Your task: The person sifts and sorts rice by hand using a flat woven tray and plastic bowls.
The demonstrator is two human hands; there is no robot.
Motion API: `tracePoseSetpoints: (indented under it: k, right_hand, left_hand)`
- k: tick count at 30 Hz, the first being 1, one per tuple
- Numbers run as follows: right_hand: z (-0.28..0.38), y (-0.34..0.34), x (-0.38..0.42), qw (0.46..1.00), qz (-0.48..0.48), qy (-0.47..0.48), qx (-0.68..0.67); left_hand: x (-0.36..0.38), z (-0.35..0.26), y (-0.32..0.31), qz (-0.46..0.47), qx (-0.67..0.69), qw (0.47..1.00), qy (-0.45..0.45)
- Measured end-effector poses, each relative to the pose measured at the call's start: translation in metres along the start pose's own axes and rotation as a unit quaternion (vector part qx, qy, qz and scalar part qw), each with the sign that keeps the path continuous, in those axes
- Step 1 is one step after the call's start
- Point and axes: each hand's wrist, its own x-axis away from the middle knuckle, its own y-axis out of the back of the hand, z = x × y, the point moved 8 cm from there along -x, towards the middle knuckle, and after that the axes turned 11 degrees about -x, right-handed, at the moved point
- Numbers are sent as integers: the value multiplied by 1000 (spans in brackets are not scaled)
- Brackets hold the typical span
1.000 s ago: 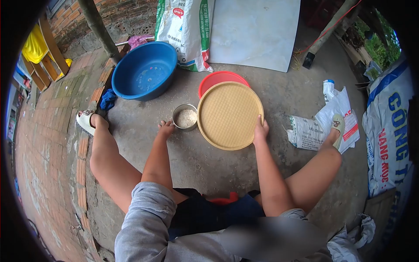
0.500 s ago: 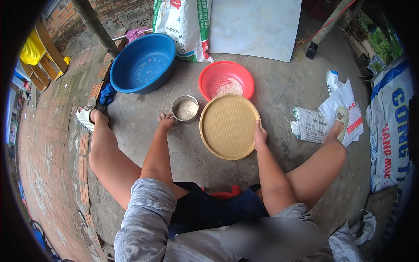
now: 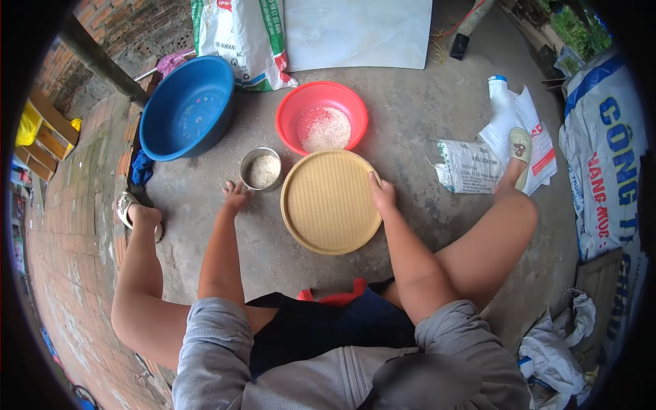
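A round woven bamboo tray (image 3: 331,202) with a raised rim is in front of me, its surface bare. My right hand (image 3: 384,195) grips its right edge, thumb on top of the rim and the other fingers hidden underneath. Just beyond, the tray's far edge overlaps a red plastic basin (image 3: 287,117) that has pale rice grains in its bottom. To the left is a small metal bowl (image 3: 244,168) of rice. My left hand (image 3: 236,197) is low beside it, fingers spread near the floor, the thumb side right at the bowl's wall.
A large blue basin (image 3: 188,113) stands back left, by a white-and-green sack (image 3: 236,44). Behind is a pale flat panel (image 3: 359,31). Flattened white bags (image 3: 471,166) lie under my right foot. A big printed sack (image 3: 605,164) stands at far right. Scattered grains dot the concrete floor (image 3: 424,239).
The view has turned, so most things appear further left. The tray is a little nearer to me and overlaps the red basin less. My left hand stays beside the metal bowl.
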Motion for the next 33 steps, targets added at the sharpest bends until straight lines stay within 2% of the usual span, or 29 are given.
tracePoseSetpoints:
  k: [4, 6, 7, 10, 12, 14, 16, 18, 20, 21, 22, 23, 24, 25, 26, 28, 29, 31, 33]
  right_hand:
    - [-11, -4, 2, 1000, 23, 0, 17]
    - [-17, -2, 1, 1000, 7, 4, 16]
    - [-11, -2, 3, 1000, 11, 10, 18]
    - [3, -5, 7, 999, 40, 10, 1]
    - [14, 5, 6, 999, 20, 34, -17]
    - [13, 13, 0, 989, -48, 63, -127]
    - [18, 26, -1, 976, -121, 66, -171]
    - [17, 35, -3, 965, -169, 9, -200]
    - [9, 47, -9, 937, -238, 47, -250]
    - [1, 50, -12, 922, -255, 34, -291]
    - [3, 50, -9, 903, -271, 21, -333]
    - [11, 48, -7, 901, -266, 28, -341]
    - [18, 50, 1, 906, -281, -4, -317]
    - [24, 52, 9, 908, -297, -35, -292]
    - [31, 52, 11, 906, -297, -27, -302]
    - [36, 52, 12, 915, -284, -50, -282]
    - [40, 54, 12, 911, -289, -43, -290]
    - [47, 61, 9, 924, -272, -11, -268]
    - [67, 71, 21, 928, -291, -4, -234]
  left_hand:
    - [9, 0, -6, -6, 50, 999, -2]
    - [13, -11, 0, -23, -4, 999, 23]
    - [-1, -6, -6, -5, -76, 996, 37]
    - [-19, -1, -15, 21, -102, 994, 34]
    - [-10, -4, -11, 31, -87, 995, 37]
    - [19, -21, 7, 16, -39, 998, 51]
    - [25, -27, 15, 4, -35, 999, 26]
    - [22, -23, 18, -5, -14, 999, 28]
    - [-1, -18, 13, -46, 131, 990, -29]
    - [17, -26, 38, -73, 167, 983, 38]
    - [18, -24, 60, -142, 174, 971, 82]
    - [19, -27, 75, -181, 222, 954, 93]
    - [37, -42, 98, -217, 270, 932, 102]
    - [49, -58, 120, -247, 293, 922, 60]
    - [67, -79, 142, -247, 282, 927, 22]
    - [85, -111, 171, -242, 373, 890, -100]
    - [95, -119, 184, -244, 373, 888, -112]
    - [120, -150, 194, -98, 472, 863, -152]
    - [144, -169, 209, -69, 457, 873, -157]
